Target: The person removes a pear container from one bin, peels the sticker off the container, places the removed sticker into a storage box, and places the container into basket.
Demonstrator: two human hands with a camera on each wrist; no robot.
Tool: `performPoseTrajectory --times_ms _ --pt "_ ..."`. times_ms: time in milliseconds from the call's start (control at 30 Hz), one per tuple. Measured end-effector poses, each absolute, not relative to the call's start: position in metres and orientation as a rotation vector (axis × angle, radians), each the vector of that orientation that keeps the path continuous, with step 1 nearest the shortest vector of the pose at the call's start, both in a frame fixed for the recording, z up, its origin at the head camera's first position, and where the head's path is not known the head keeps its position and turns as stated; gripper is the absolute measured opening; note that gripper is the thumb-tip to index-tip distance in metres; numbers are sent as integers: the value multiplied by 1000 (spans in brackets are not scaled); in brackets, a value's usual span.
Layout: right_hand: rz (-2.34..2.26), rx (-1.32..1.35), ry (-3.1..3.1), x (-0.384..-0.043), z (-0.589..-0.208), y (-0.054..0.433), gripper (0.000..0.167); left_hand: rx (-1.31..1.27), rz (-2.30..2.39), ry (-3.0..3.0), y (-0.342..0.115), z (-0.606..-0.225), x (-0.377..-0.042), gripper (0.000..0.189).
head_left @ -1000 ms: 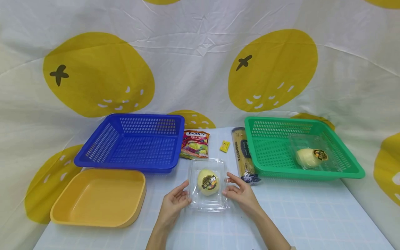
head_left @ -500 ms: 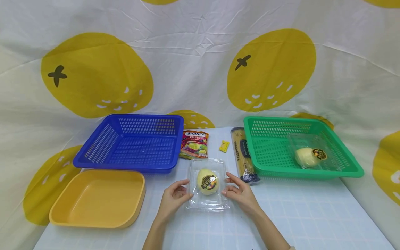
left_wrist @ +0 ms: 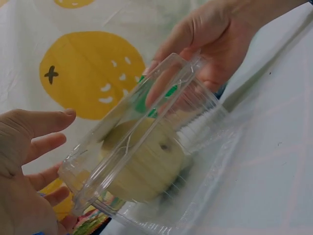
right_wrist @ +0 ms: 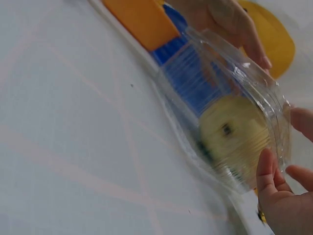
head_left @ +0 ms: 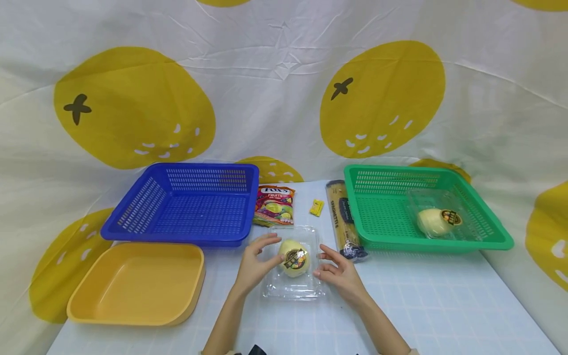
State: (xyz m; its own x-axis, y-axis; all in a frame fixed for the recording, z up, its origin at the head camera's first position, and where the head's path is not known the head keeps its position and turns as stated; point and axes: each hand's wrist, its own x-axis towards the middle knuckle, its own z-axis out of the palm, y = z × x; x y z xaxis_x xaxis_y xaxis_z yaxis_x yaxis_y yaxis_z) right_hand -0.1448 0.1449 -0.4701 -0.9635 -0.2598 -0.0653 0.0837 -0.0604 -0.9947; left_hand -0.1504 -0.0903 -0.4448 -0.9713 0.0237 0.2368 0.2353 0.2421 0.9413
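One clear box [head_left: 295,288] w/ fruit [head_left: 293,245] sits just L of the spaghetti pack [head_left: 341,224] in head view: L hand [head_left: 254,266] spread wide, R hand [head_left: 339,276] at the edge nearest the pack, can't tell if pinching, so a lopsided lift could prob. tip it & roll the fruit; candy bag [head_left: 273,206], also L of the pack, says FOX'S FRUITS, the pack SPAGHETTI. L wrist cam: L thumb & index off the plastic. R wrist cam: R thumb overlapping the box wall, no legible txt.
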Motion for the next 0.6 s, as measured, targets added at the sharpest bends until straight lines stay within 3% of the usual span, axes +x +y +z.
performPoseTrajectory --times_ms 600 --pt "-2130 -203 1989 -143 -469 144 73 -326 -1734 -2522 -84 -463 -162 58"
